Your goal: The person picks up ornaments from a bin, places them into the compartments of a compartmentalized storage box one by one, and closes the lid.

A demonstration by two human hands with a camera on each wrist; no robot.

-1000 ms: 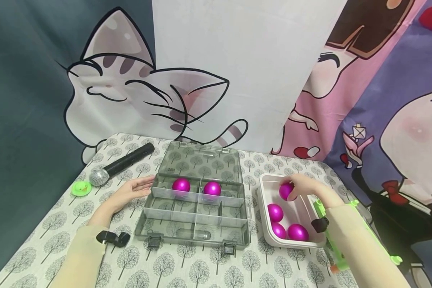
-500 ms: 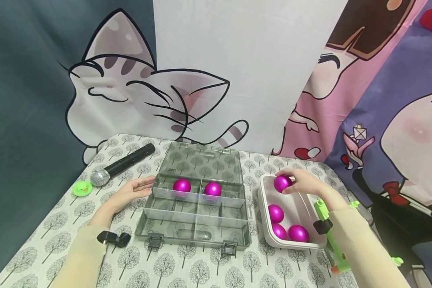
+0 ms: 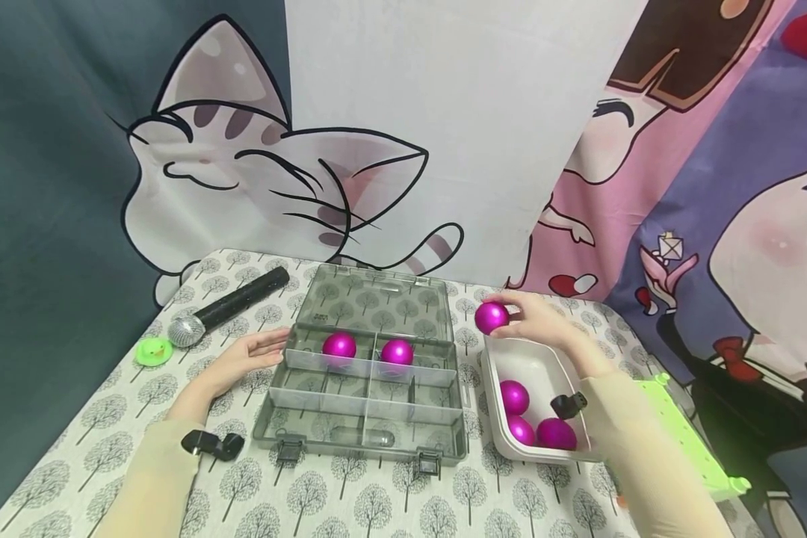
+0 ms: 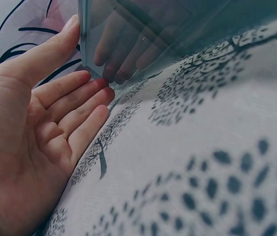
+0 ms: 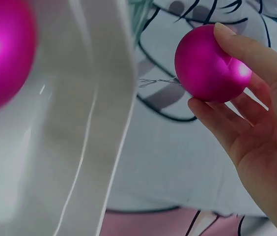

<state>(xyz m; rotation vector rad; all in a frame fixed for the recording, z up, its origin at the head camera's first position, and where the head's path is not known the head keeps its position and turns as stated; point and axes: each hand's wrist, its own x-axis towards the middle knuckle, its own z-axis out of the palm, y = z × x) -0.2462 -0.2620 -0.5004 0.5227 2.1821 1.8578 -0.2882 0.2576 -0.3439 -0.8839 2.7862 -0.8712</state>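
My right hand (image 3: 534,325) holds a shiny magenta ball (image 3: 492,318) between thumb and fingers, beyond the far left corner of the white tub (image 3: 494,433). In the right wrist view the same ball (image 5: 212,64) shows beside the tub's wall (image 5: 111,123). Inside the tub lie three more magenta balls (image 3: 514,397). My left hand (image 3: 238,362) has its fingers extended, fingertips right at the left side of a smoky clear compartment box (image 3: 363,407). Two magenta balls (image 3: 339,348) sit in that box's back row, one in each half. Its lid (image 3: 376,299) lies folded back.
A black microphone (image 3: 229,306) lies at the back left, with a green rubber duck (image 3: 152,351) near its head. Right of the tub, partly behind my right forearm, is a bright green frame-like object (image 3: 693,441). A cartoon cloth (image 3: 444,149) hangs behind the table.
The right hand has lifted the magenta ball out of the tub and carried it left and away, past the tub's far rim. My left hand stays by the box.
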